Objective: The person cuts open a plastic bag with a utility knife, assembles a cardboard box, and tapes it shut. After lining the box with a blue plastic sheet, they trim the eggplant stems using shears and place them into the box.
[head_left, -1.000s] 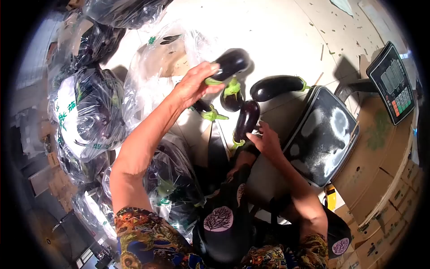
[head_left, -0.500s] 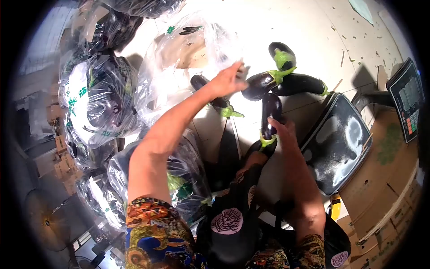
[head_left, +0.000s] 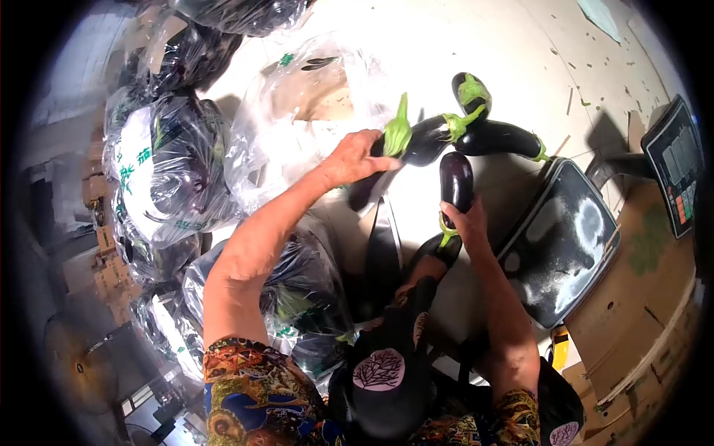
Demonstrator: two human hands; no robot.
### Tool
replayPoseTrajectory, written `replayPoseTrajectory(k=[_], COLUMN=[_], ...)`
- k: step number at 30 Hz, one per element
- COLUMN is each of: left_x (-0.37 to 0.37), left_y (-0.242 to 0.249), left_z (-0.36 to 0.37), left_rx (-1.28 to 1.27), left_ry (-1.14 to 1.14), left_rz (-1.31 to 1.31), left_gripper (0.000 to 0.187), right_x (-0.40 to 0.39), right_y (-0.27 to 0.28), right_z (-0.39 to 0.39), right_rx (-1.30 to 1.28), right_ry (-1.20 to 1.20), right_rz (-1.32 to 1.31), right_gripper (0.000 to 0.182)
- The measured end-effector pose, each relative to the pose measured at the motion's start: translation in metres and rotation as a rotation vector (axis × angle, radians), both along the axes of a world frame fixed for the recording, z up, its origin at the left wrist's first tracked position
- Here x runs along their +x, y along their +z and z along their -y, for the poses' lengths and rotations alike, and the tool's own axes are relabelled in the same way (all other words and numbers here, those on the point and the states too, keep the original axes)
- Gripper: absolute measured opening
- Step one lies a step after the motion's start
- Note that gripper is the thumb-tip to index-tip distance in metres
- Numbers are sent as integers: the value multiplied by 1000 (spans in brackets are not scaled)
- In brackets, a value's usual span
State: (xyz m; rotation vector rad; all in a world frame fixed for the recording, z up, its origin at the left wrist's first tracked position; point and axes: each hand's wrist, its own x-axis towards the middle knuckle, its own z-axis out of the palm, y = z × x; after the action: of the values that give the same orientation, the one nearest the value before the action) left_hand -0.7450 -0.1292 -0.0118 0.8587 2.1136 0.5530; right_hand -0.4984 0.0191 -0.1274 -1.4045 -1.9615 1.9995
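My left hand (head_left: 351, 160) is closed around an eggplant (head_left: 370, 186), whose green cap and stem point up past the fingers and whose dark body slants down, blurred. My right hand (head_left: 467, 221) grips a second eggplant (head_left: 456, 175) near its cap, blunt end pointing away from me. Just beyond, several more eggplants lie close together on the pale floor: one beside my left hand (head_left: 427, 141), another lying to the right (head_left: 500, 139) and one at the back (head_left: 468, 89).
An open clear plastic bag (head_left: 253, 141) spreads at left. Filled bags of eggplants (head_left: 182, 163) line the far left, and another (head_left: 305, 290) sits nearer me. At right stand a scale platform (head_left: 561, 238) and its display (head_left: 673, 163), with cardboard (head_left: 639, 267) below. Scraps dot the floor.
My left hand has taken up the left eggplant and turned it so its stem points away from me. My right hand has tightened round its eggplant, which has shifted slightly right.
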Motion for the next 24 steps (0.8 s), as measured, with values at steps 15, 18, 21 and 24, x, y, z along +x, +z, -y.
replayPoseTrajectory(k=[15,18,21,24], left_x=[-146,-94,-41,-45], left_y=[-85,-8,70,93], left_z=[207,123,15,-17], left_rx=[-806,-98,520,799], left_ry=[-19,584,732,564], left_rz=[-478,59,368,531], left_gripper=[31,18,22,19], right_x=[-1,-1,-15,-15], right_y=[61,39,11,-9], right_z=[30,49,93,137], right_rx=[366,112,17,-278], right_ry=[107,266,406,624], right_rz=[-127,-149,47,150], right_gripper=[38,36,34,46])
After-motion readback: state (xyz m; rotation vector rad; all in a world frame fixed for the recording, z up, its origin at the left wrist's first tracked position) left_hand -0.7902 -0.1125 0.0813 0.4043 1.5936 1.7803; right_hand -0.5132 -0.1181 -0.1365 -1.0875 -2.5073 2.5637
